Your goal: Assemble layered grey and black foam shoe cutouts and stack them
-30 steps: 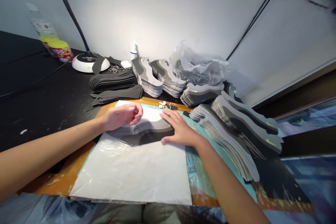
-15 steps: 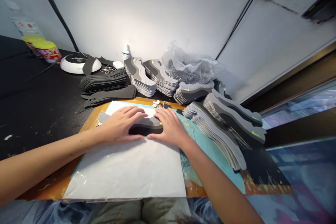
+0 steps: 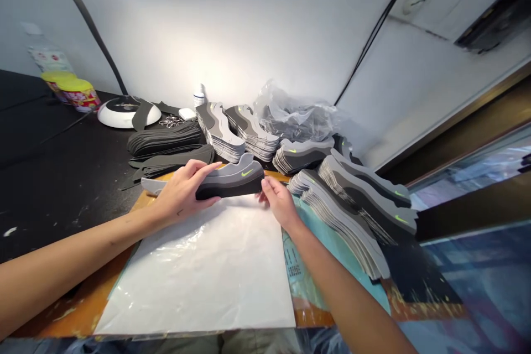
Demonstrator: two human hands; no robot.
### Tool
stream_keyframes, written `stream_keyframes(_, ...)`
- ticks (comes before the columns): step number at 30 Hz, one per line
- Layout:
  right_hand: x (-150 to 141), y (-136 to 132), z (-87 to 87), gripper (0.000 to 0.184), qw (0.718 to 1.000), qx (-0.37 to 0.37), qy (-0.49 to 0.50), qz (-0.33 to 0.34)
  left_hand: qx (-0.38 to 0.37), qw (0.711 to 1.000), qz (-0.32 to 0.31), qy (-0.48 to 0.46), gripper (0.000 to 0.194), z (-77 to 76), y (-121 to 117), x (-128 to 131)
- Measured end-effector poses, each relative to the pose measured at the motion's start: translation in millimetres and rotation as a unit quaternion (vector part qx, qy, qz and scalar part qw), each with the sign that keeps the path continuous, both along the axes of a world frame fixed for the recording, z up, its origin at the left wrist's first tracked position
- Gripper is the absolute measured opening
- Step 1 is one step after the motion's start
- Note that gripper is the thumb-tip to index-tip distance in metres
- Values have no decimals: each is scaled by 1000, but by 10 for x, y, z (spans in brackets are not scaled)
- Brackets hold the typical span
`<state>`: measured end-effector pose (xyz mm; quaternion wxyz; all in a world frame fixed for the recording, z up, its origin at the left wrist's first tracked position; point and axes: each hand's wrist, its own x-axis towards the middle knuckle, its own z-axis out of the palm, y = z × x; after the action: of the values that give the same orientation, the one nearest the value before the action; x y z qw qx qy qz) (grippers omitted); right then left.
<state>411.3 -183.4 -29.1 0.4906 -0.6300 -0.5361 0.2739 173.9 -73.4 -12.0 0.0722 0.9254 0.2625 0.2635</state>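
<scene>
A grey-and-black shoe upper panel (image 3: 232, 181) with a yellow-green swoosh is lifted above the white sheet (image 3: 199, 271). My left hand (image 3: 185, 191) grips it near the middle, thumb below and fingers over the top. Its narrow grey end sticks out to the left, past that hand. At the panel's right end, my right hand (image 3: 276, 199) closes thumb and fingers on the black lower corner. The fingertips there are partly hidden.
Stacks of matching panels (image 3: 336, 221) lie to the right, with more stacks (image 3: 219, 133) behind. Dark strips (image 3: 166, 141) are piled at back left, near a white lamp base (image 3: 124, 113). A crumpled plastic bag (image 3: 294, 116) rests by the wall.
Both hands were pressing around the panel on the sheet. The panel is now raised and turned up into view, and my right hand has moved to its right end.
</scene>
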Motion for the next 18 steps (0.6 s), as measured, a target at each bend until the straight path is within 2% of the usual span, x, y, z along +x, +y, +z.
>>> stream_keyframes(2, -17, 4, 1, 51, 998, -21, 48, 40, 5, 1000, -6, 5, 70, -9, 29, -16)
stream_keyframes(6, -79, -23, 48, 53, 995, -5, 78, 60, 8, 1000, -17, 20, 76, -26, 78, -59)
stream_keyframes(10, -102, -60, 88, 54, 995, -3, 70, 75, 16, 998, -38, 38, 81, -34, 104, -93)
stream_keyframes(15, -87, -111, 108, 56, 991, 33, 58, 113, 15, 999, -26, 27, 80, -46, 119, -93)
stream_keyframes(18, -87, -127, 104, 52, 989, 25, 75, 126, 26, 999, -34, 16, 79, -55, 124, -90)
